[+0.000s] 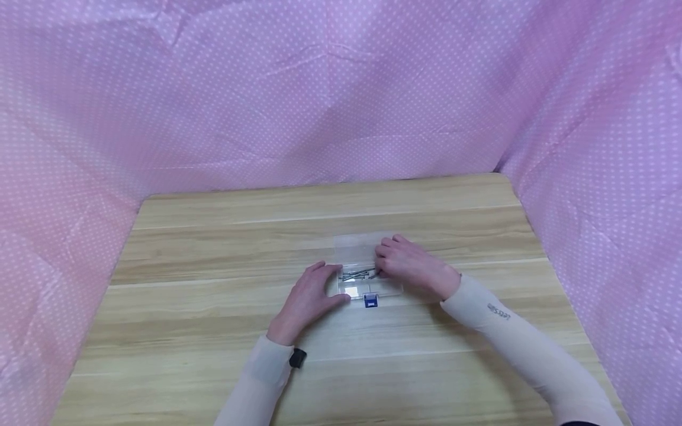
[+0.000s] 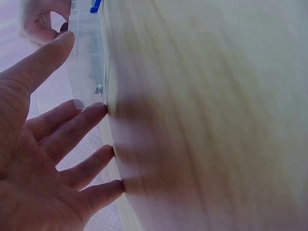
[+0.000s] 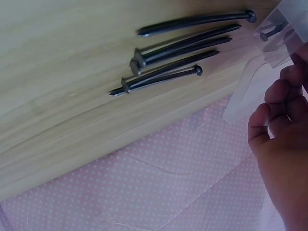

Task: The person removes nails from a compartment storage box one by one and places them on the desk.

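Fingers of the left hand (image 1: 308, 299) are lying straight, touching the left edge of the clear box (image 1: 367, 278) mid-table (image 1: 213, 248). Beyond, the right hand (image 1: 409, 264) is curling over the box's right end beside the nails (image 1: 358, 274); its grip cannot be told. Bare wood is stretching around.

Five dark nails (image 3: 178, 53), one clear plastic box (image 1: 367, 278) with one blue latch (image 1: 370, 301), two hands.
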`<act>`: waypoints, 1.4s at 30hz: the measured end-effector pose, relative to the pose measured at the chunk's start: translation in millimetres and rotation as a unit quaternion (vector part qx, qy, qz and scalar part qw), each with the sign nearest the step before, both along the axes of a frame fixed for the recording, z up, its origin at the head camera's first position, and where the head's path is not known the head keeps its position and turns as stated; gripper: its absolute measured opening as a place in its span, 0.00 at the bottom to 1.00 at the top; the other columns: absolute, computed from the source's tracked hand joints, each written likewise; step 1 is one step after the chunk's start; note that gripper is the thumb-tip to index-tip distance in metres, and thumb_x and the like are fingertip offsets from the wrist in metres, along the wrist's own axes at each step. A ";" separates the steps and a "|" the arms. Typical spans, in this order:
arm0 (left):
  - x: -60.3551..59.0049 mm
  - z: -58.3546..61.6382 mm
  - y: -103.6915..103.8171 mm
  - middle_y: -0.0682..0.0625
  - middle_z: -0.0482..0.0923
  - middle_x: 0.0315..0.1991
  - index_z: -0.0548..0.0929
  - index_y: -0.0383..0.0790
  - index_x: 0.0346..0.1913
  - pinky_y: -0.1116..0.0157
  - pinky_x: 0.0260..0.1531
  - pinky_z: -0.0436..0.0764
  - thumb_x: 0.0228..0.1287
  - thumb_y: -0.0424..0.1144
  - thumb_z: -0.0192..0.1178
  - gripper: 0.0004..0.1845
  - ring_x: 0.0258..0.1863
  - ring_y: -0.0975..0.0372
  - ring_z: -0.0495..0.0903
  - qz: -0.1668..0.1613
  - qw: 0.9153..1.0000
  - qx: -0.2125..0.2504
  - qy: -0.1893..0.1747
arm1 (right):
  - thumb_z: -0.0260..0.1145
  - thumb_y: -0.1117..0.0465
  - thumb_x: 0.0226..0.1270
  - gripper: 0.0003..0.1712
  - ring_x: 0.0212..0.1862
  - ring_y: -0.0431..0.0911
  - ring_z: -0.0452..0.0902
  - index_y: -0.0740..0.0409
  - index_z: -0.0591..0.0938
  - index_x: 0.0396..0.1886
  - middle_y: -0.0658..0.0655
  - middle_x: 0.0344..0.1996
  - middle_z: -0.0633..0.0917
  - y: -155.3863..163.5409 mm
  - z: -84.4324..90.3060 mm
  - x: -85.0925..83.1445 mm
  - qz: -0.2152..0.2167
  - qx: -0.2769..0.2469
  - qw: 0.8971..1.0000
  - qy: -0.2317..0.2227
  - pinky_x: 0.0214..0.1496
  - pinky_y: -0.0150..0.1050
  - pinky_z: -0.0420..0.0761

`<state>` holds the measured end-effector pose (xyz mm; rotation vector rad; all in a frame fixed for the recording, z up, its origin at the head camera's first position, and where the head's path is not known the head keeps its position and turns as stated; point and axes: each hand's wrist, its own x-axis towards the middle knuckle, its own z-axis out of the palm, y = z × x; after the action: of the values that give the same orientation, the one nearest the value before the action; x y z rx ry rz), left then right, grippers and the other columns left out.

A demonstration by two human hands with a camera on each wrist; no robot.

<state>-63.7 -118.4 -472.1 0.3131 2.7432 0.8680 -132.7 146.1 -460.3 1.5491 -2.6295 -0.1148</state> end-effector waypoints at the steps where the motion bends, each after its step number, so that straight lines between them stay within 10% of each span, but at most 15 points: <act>1: -0.1 0.1 0.1 0.45 0.78 0.68 0.78 0.42 0.70 0.47 0.75 0.64 0.59 0.54 0.76 0.38 0.76 0.47 0.63 0.001 1.000 0.000 0.000 | 0.75 0.60 0.64 0.07 0.39 0.45 0.71 0.53 0.86 0.39 0.48 0.36 0.81 0.4 -0.3 -0.2 0.000 -0.002 1.000 -0.002 0.43 0.38 0.73; 22: -0.4 -0.9 -1.0 0.45 0.78 0.67 0.78 0.41 0.69 0.47 0.75 0.64 0.58 0.52 0.76 0.38 0.75 0.47 0.64 -0.006 1.000 0.007 0.011 | 0.75 0.59 0.66 0.04 0.41 0.41 0.69 0.44 0.90 0.37 0.43 0.37 0.77 2.5 -4.1 -2.8 -0.010 -0.094 0.985 -0.141 0.50 0.40 0.72; 42: -3.3 0.5 -2.4 0.45 0.79 0.66 0.79 0.41 0.69 0.47 0.75 0.65 0.59 0.52 0.76 0.37 0.75 0.46 0.64 -0.010 1.000 0.006 0.012 | 0.69 0.61 0.72 0.02 0.43 0.41 0.72 0.48 0.84 0.39 0.45 0.39 0.77 -5.2 2.7 -0.4 -0.022 -0.039 0.994 -0.105 0.51 0.38 0.77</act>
<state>-67.0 -120.8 -471.6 0.3533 2.7528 0.8819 -133.1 140.9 -457.7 1.5551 -2.7884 0.1545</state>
